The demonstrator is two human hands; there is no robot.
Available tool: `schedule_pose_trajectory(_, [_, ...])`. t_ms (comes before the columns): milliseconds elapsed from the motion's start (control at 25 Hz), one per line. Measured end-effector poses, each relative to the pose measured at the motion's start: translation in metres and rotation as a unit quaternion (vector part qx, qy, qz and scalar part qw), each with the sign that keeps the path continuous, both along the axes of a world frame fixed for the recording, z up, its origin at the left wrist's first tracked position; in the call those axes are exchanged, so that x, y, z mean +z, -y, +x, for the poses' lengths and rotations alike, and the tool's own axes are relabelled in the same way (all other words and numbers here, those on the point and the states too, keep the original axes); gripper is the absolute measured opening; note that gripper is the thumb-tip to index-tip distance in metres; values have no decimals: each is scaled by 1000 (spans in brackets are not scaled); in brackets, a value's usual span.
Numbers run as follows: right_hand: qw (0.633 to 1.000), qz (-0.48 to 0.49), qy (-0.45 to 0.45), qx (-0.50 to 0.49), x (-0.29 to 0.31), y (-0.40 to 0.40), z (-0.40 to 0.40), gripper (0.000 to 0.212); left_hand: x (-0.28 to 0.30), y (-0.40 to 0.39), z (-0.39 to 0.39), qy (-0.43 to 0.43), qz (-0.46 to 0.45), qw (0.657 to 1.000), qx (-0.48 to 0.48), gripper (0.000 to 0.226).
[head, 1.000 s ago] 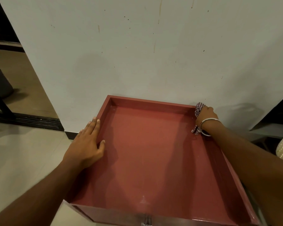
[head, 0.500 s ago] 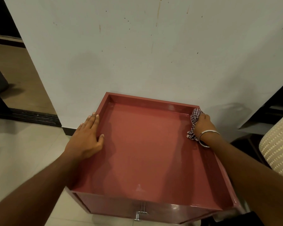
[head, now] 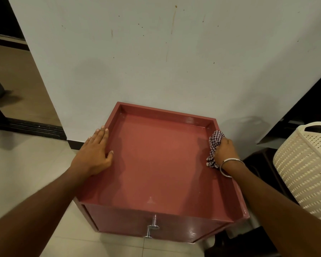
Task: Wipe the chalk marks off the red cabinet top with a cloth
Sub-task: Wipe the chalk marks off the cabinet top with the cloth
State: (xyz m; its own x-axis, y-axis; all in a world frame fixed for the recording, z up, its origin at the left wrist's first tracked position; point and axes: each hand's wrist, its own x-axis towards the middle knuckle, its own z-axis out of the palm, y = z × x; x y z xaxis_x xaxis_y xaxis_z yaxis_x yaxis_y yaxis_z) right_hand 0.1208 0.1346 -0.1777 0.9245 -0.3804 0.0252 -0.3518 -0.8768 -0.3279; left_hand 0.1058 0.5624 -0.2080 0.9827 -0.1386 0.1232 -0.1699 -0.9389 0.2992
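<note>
No text, label, brand, number or sign can be read anywhere in the frame.

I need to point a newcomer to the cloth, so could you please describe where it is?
Find the red cabinet against the white wall. At its right rim, near the back corner, the right hand grips the cloth; it is the only checked fabric there.
</note>
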Motion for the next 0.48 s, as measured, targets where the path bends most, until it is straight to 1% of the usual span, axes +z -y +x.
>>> schedule_pose_trajectory(320, [1000,18,-2,-2,2,-6,-37,46,1,-3,-27,-4,-5,1000,1,80])
schedule_pose_trajectory(480, [1000,12,-18,-1,6,-12,-56,47,0,-6,-43,-4,-8,1000,3,81])
